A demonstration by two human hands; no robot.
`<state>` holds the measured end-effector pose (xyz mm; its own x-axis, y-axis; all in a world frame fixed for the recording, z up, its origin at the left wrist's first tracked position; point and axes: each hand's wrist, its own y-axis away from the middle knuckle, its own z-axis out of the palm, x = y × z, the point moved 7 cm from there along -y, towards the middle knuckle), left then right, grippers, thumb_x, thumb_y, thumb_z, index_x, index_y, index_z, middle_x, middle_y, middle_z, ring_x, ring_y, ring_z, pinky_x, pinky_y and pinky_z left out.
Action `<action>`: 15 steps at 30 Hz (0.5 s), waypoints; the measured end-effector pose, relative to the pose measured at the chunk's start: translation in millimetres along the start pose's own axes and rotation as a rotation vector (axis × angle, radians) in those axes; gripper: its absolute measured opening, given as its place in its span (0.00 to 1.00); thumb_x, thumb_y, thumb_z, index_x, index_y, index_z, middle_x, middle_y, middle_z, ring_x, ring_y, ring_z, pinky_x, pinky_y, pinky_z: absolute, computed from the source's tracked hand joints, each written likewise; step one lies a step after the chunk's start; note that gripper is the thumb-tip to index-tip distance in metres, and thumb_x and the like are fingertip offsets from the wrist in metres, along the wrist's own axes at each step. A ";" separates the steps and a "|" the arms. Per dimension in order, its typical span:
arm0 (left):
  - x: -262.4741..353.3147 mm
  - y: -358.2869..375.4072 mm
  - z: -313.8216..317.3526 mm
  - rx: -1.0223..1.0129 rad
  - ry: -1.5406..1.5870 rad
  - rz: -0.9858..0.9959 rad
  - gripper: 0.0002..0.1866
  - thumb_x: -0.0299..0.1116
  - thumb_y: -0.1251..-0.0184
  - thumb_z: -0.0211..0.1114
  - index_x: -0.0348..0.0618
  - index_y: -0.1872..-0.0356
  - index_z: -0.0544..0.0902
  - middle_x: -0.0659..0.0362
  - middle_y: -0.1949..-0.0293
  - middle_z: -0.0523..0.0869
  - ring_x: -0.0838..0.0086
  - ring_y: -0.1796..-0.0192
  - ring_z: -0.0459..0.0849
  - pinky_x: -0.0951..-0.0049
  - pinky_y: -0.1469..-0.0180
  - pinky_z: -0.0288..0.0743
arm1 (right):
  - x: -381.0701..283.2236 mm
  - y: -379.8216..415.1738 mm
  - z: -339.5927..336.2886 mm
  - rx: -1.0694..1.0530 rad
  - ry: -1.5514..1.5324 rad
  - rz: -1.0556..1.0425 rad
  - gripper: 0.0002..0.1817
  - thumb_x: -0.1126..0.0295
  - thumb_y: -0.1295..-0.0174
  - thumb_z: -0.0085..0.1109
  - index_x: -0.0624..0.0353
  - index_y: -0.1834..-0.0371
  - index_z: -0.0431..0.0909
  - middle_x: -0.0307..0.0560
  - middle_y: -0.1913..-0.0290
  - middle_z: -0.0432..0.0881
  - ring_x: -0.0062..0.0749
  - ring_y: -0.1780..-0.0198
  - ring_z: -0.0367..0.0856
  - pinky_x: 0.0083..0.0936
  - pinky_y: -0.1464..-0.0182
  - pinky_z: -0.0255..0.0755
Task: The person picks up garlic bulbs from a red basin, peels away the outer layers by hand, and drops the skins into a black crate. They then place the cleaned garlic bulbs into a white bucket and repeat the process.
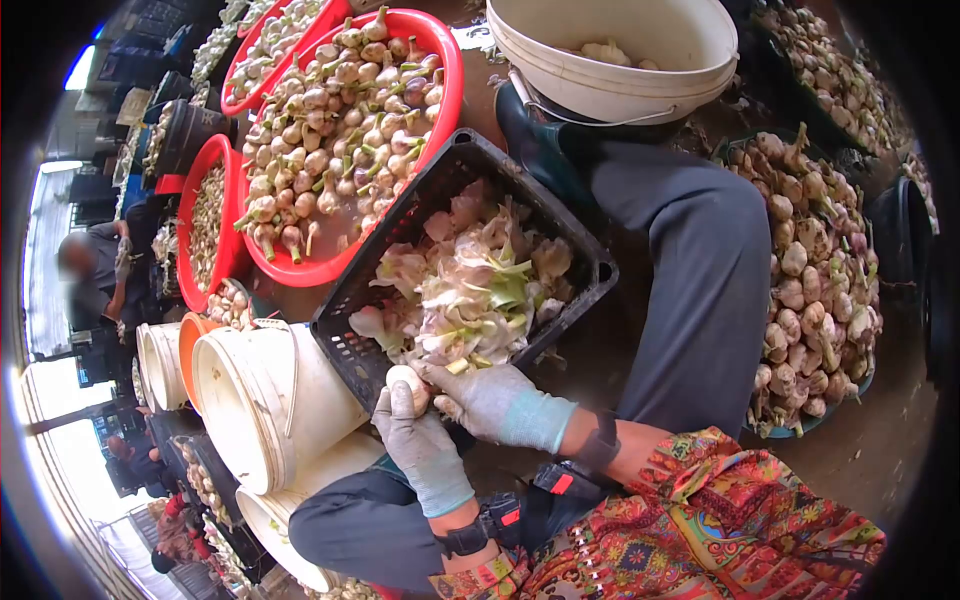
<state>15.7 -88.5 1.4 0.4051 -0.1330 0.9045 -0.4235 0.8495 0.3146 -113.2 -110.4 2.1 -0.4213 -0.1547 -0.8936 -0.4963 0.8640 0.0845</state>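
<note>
A pale, smooth garlic bulb (pixel 407 388) is gripped in the gloved fingers of my left hand (pixel 420 455). My right hand (pixel 500 402), also in a grey glove, is closed against the bulb's right side; its fingertips are partly hidden there. Both hands are at the near edge of a black plastic crate (pixel 345 312). Inside the crate lies a heap of loose garlic skins and stem pieces (pixel 475 285), just beyond my fingers.
Red tubs of garlic (pixel 453 75) stand at the upper left, white buckets (pixel 235 410) at the left. Another white bucket (pixel 610 95) is beyond the crate. Heaped garlic bulbs (pixel 810 290) lie right of my bent leg (pixel 700 270). A person (pixel 100 265) is at the far left.
</note>
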 end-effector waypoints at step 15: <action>-11.4 20.8 -28.6 -0.006 -0.045 -0.127 0.15 0.30 0.34 0.63 0.34 0.51 0.72 0.51 0.55 0.80 0.67 0.54 0.81 0.65 0.52 0.79 | 4.9 8.3 -16.5 0.010 0.008 0.002 0.17 0.56 0.36 0.55 0.60 0.59 0.78 0.52 0.71 0.82 0.48 0.64 0.82 0.40 0.60 0.75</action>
<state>25.4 -54.7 -10.6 0.4182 -0.2621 0.8697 -0.3664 0.8275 0.4255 -131.9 -111.9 5.7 -0.4280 -0.1566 -0.8901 -0.4877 0.8692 0.0816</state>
